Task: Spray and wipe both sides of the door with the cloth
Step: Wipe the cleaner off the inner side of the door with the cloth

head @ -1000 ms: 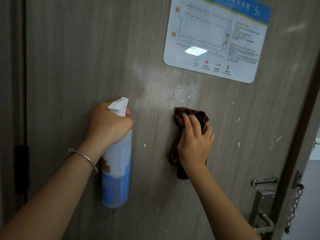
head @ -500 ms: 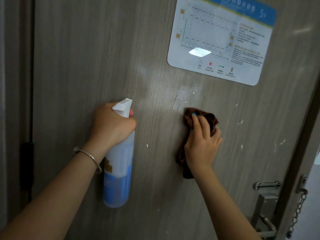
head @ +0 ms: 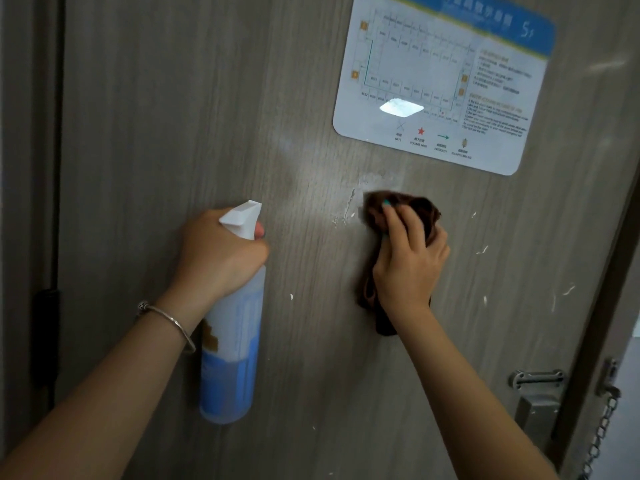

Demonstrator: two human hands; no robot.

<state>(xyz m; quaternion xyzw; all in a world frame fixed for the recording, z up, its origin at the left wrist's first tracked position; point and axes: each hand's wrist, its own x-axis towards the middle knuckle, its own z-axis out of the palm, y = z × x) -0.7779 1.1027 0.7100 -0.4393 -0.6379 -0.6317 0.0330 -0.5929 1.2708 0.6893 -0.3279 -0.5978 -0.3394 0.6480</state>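
Observation:
A grey wood-grain door (head: 166,126) fills the head view. My left hand (head: 218,251) grips the neck of a white spray bottle (head: 232,358) holding blue liquid, its nozzle pointing up and right toward the door. My right hand (head: 410,261) holds a dark brown cloth (head: 420,211) bunched against the door, just right of a wet patch and white flecks (head: 348,209). Part of the cloth hangs below my palm. More white specks dot the door to the right.
A floor-plan sign (head: 443,81) is fixed to the door above the cloth. A metal latch and handle plate (head: 536,400) and a security chain (head: 602,431) sit at the lower right by the door edge. The dark frame and a hinge (head: 45,337) run down the left.
My right hand and the cloth have shifted slightly right and up along the door, next to the wet patch. My left hand keeps the bottle in about the same place.

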